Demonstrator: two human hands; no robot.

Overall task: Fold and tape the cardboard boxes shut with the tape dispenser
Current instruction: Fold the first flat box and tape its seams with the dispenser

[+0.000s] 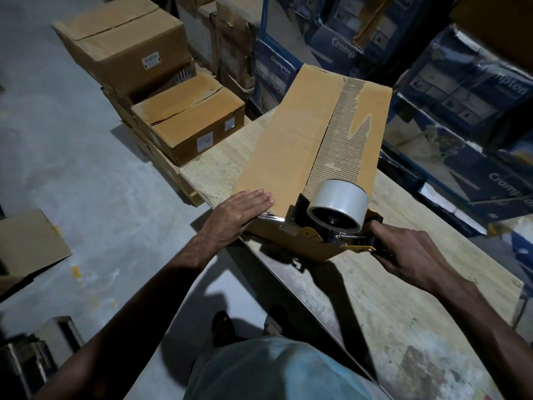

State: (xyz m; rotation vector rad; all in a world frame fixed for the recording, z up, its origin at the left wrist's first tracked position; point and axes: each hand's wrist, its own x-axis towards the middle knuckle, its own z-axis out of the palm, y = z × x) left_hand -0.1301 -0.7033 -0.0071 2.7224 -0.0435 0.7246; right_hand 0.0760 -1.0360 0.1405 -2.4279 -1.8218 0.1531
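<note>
A: Box position, clearance?
B: I see the cardboard box (302,134) lengthwise on the table (403,298), its near end at the table's left edge. Bare tabletop right, open floor (72,174) left.
A: Hands?
B: Left hand (242,210) flat, fingers straight, pressing the box's near-left corner. Right hand (409,255) wrapped round the tape dispenser (331,223) handle, with the dispenser on the box's near end.

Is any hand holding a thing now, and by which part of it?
The right hand grips the tape dispenser by its handle. The left hand holds nothing; it presses flat on the cardboard box.
</note>
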